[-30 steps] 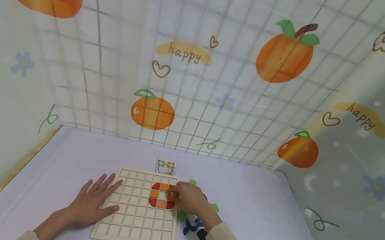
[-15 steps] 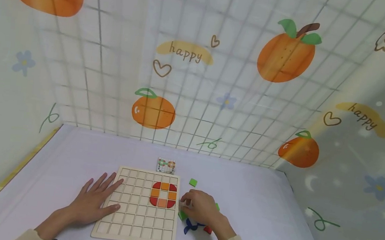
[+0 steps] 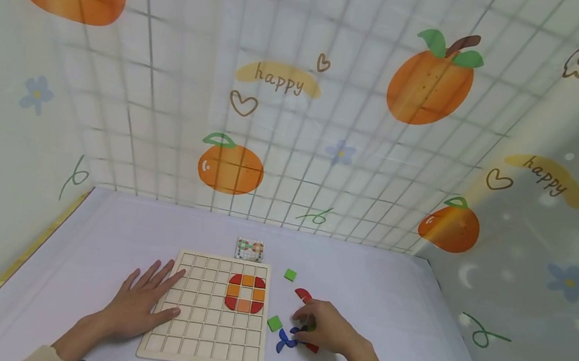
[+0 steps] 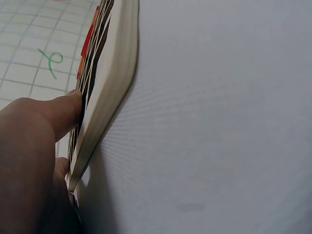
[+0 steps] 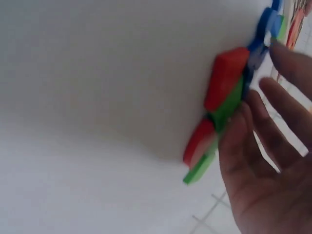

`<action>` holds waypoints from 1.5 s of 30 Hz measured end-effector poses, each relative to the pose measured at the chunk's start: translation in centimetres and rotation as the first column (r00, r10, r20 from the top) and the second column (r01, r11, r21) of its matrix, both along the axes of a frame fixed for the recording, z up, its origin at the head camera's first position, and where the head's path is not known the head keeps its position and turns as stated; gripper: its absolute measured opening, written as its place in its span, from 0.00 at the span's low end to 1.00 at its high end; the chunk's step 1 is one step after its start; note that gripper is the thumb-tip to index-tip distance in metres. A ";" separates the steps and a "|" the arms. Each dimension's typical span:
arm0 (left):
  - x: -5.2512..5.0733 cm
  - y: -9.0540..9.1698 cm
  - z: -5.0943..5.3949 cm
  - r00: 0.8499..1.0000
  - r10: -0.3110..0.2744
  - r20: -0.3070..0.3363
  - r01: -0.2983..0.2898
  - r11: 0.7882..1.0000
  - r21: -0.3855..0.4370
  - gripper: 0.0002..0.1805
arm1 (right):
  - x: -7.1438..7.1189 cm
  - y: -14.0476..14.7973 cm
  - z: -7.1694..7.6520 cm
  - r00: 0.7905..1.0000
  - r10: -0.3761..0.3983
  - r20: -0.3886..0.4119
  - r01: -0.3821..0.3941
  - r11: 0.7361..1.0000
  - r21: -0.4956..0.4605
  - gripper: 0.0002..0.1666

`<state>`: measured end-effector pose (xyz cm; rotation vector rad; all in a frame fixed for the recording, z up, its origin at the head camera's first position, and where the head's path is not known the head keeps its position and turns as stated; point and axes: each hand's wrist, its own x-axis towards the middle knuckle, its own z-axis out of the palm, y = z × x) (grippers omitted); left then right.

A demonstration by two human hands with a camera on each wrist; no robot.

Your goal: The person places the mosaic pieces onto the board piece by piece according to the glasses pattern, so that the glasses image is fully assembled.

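Observation:
My left hand [image 3: 138, 309] rests with spread fingers on the left edge of a pale wooden grid board [image 3: 200, 347]. In the left wrist view its thumb [image 4: 68, 109] touches the board's edge. On the board's right side, red rounded corner tiles [image 3: 257, 306] and orange square tiles [image 3: 248, 281] form a ring around one bare cell. My right hand [image 3: 332, 326] is over loose tiles right of the board, fingers bent and apart, with nothing clearly held. By its fingers are blue curved tiles [image 3: 283, 340], a red tile [image 5: 226, 78] and a green tile [image 5: 229, 105], partly hidden.
A small printed pattern card [image 3: 250, 249] lies behind the board. Green square tiles [image 3: 290, 275] and a red rounded tile [image 3: 303, 294] lie on the white table [image 3: 387, 308]. Patterned fabric walls [image 3: 291, 163] enclose the back and sides.
My right hand has left an orange tile in the ring's right side and moved right and down to the loose tiles. The left hand stays in place.

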<state>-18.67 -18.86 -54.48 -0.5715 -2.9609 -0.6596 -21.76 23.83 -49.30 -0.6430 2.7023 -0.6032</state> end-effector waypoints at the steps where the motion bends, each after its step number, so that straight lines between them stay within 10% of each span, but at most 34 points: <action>1: 0.0 0.0 0.0 1.000 0.000 0.001 0.000 1.000 -0.001 0.45 | 0.1 0.2 0.1 0.999 -0.017 0.034 0.017 1.000 -0.008 0.15; 22: 0.2 0.2 0.5 1.000 0.012 0.010 -0.012 1.000 0.011 0.45 | 1.2 0.0 -0.5 0.999 -0.027 -0.035 0.023 0.993 -0.114 0.07; 33: 0.3 0.3 0.5 1.000 0.010 -0.015 -0.010 1.000 0.013 0.44 | 0.4 -3.8 -0.6 0.996 -0.016 0.092 0.051 0.918 -0.393 0.08; 45: 0.2 0.3 0.5 1.000 0.015 0.006 -0.015 1.000 0.000 0.44 | 0.1 -7.7 -1.3 0.998 -0.062 0.019 0.065 0.943 -0.328 0.05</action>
